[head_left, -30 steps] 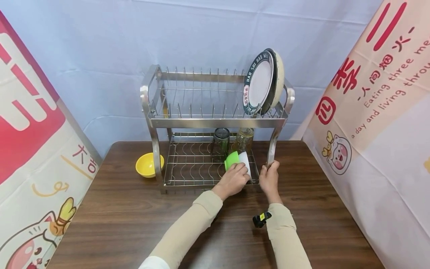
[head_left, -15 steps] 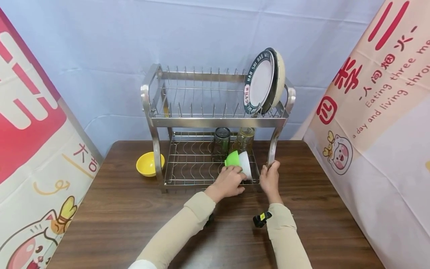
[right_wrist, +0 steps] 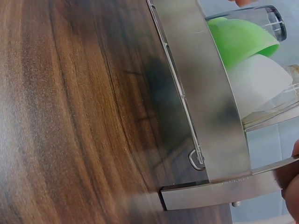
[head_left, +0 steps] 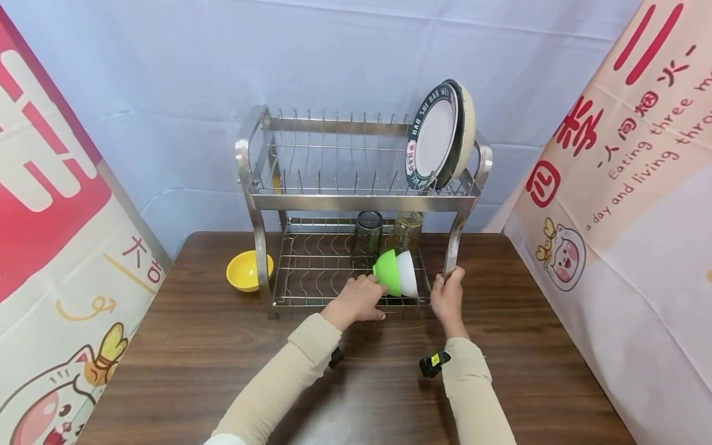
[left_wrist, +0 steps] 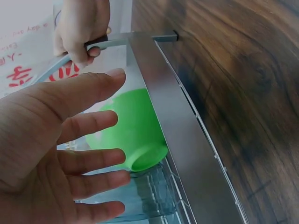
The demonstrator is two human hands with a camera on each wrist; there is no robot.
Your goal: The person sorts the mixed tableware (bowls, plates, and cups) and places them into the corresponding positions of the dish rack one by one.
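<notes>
On the lower tier of a metal dish rack point(head_left: 361, 203), a green bowl point(head_left: 387, 273) stands on its side against a white bowl point(head_left: 408, 275). My left hand point(head_left: 358, 300) is just left of the green bowl; in the left wrist view its fingers are spread and relaxed, with nothing held. My right hand point(head_left: 448, 301) grips the rack's front right leg point(head_left: 453, 244). Behind the bowls are a dark glass point(head_left: 367, 238) and a yellowish glass point(head_left: 408, 232), both upside down. A yellow bowl point(head_left: 243, 272) sits on the table by the rack's left leg.
Plates point(head_left: 432, 136) and a cream-coloured bowl point(head_left: 467, 133) lean upright at the right end of the upper tier. The brown wooden table point(head_left: 183, 364) runs under the rack, with a pale cloth point(head_left: 345, 55) behind and printed cloths on both sides.
My left hand has let go of the green bowl and drawn back to the left, uncovering both small bowls. The right hand keeps its grip on the rack leg.
</notes>
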